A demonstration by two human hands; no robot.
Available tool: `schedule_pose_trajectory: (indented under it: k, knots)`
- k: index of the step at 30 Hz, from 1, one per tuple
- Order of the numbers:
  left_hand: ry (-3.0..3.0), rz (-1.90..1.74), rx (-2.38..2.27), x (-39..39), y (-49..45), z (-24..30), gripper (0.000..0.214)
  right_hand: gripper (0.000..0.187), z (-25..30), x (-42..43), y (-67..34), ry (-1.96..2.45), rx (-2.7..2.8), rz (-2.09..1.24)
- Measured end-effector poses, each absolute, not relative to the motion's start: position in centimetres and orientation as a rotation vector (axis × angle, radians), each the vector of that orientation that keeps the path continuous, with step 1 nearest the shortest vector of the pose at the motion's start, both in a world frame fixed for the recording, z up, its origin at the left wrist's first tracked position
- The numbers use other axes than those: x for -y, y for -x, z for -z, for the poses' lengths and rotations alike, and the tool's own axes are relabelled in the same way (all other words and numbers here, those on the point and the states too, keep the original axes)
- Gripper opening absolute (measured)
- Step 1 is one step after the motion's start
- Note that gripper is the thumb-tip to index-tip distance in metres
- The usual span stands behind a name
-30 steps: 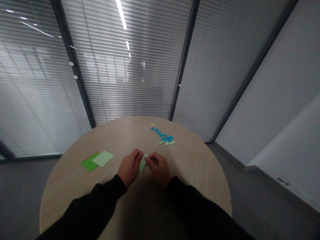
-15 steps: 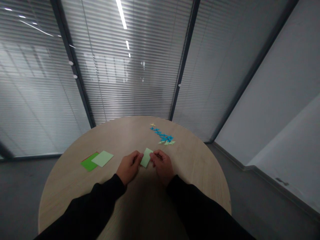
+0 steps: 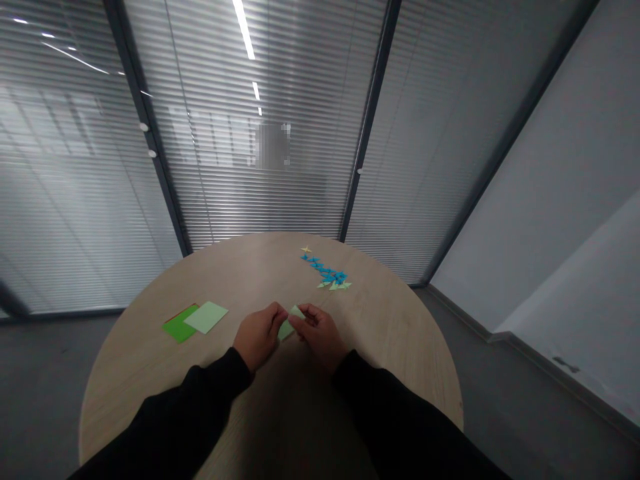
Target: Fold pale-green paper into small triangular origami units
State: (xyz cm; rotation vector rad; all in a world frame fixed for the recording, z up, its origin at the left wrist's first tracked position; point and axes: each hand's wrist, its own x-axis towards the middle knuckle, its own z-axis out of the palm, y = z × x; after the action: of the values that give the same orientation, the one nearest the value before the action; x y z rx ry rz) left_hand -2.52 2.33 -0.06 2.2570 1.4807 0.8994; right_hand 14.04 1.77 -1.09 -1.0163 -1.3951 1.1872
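Left of the paper (image 3: 286, 329), green sheets (image 3: 196, 319)

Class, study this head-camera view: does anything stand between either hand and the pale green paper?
Nothing visible does. The left hand and the right hand both touch the pale green paper directly, one from each side, and no other object lies between them and it.
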Motion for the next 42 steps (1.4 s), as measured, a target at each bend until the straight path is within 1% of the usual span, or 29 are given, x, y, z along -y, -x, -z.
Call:
schedule_pose_trajectory:
  k: [8,13,20,26,29,32,34,37,42]
  knots:
    - [-2.237,-0.797,-1.328,-2.1,2.3,0.3,0.033,0.027,1.0,-2.2,-14.5,1.093,1.294,-1.037]
    - [-2.246,-0.784,-1.357,-2.1,2.2,-0.1,0.032,0.027,1.4,-2.3,-14.6,1.099,1.28,-0.963]
    - [-2.289,-0.784,-1.417,-2.2,2.3,0.2,0.031,0.027,0.9,-1.6,-14.4,1.113,1.493,-0.997]
    - [-2.297,-0.776,-1.44,-2.5,2.3,0.4,0.029,0.026,1.1,-2.6,-15.2,1.139,1.222,-0.96]
    - [-2.215,-0.817,-1.448,-2.6,2.6,0.4,0.028,0.035,1.5,-3.4,-15.9,1.141,1.041,-0.928]
    - [-2.145,-0.891,-1.479,-2.8,2.7,0.5,0.029,0.04,1.7,-3.5,-15.9,1.131,1.142,-1.008]
    - [-2.136,-0.905,-1.506,-2.8,2.8,0.5,0.028,0.04,1.6,-3.3,-15.5,1.12,1.303,-1.098]
    - [-2.135,-0.926,-1.56,-2.8,2.7,0.6,0.027,0.04,1.3,-2.8,-15.0,1.069,1.427,-1.135]
    - [-2.1,-0.951,-1.519,-2.7,2.6,0.5,0.027,0.033,1.3,-2.7,-15.0,1.042,1.466,-1.149]
